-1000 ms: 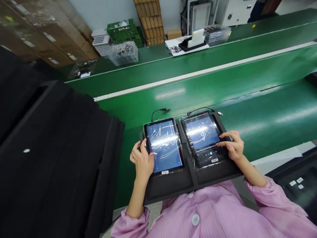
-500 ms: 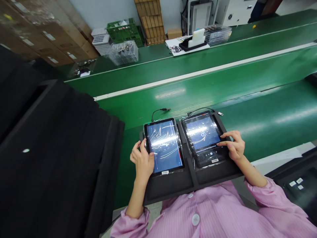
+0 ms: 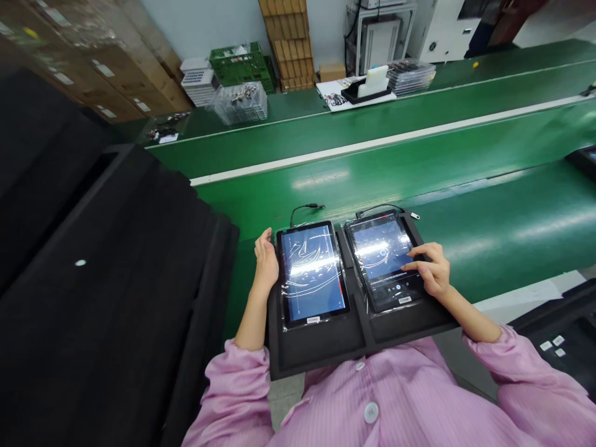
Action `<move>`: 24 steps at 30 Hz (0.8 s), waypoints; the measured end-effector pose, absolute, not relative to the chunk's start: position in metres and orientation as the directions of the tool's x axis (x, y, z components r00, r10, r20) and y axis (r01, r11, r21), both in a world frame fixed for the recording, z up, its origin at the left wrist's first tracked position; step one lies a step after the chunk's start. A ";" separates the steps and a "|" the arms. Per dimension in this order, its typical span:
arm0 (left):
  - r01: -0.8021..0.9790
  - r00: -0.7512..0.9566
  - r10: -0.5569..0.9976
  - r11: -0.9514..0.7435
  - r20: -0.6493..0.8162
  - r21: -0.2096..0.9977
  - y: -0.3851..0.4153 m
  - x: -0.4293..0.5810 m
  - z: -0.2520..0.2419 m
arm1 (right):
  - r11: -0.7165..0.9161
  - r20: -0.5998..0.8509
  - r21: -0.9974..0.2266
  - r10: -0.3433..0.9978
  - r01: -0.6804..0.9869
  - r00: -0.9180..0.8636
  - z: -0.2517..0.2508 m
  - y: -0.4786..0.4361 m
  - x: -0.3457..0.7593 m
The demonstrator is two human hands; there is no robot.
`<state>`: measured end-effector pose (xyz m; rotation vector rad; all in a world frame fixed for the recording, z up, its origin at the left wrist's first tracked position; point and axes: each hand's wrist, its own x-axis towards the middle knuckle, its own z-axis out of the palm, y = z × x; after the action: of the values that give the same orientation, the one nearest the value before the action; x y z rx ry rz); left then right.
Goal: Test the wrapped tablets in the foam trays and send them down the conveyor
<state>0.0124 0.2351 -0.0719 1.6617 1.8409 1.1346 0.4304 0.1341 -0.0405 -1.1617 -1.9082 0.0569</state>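
Note:
Two lit tablets in clear film lie side by side in a black foam tray. My left hand is at the outer left edge of the left tablet, its fingers held close together and partly turned away; whether they grip the edge is hidden. Over the right tablet, my right hand has its thumb and index finger stretched apart at the right side of the screen, holding nothing. A short black cable comes from the left tablet's top, and another cable with a small white-and-metal plug from the right one's.
Tall black foam trays are stacked at the left. Beyond the green belt stand a green crate, clear plastic trays and cartons. Another black tray with white labels lies at the right.
My left hand has moved from the left tablet's screen edge up and outward to its side. My right hand has shifted slightly left over the right screen. The view has tilted a little.

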 end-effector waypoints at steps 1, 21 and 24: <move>0.615 -0.192 0.956 -0.060 0.223 0.787 0.242 0.014 -0.071 | 0.570 0.649 -0.439 0.735 0.694 -0.193 -0.039 0.136 0.429; 0.779 0.052 0.976 -0.171 0.210 0.603 0.243 0.021 -0.060 | 0.036 -0.269 -0.629 0.927 0.777 -0.261 0.028 0.319 0.195; 0.791 0.063 0.975 -0.178 0.211 0.585 0.245 0.020 -0.061 | -0.059 -0.358 -0.622 0.908 0.781 -0.216 0.020 0.333 0.178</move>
<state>0.0205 0.2447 -0.0605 2.0322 1.7744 0.8232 0.1781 0.3327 0.0202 -1.8516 -2.0316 1.1350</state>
